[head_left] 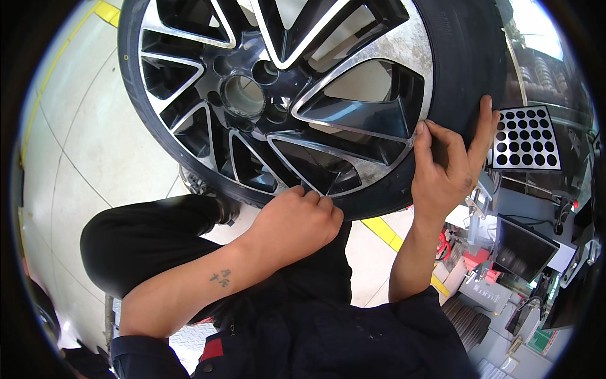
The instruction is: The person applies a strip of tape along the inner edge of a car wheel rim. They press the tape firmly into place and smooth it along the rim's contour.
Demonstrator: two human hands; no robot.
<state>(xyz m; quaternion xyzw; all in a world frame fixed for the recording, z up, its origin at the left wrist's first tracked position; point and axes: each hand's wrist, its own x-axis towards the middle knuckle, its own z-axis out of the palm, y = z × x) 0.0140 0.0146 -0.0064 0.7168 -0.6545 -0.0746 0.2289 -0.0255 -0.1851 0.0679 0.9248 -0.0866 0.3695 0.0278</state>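
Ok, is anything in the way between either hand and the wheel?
Nothing visible blocks the right hand: its thumb reaches the rim edge of the wheel. Nothing visible separates the left hand from the wheel's lower edge either, though its curled fingers hide whatever may lie beneath them.

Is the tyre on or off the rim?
On: the black tyre sits around the metal rim, meeting its outer edge.
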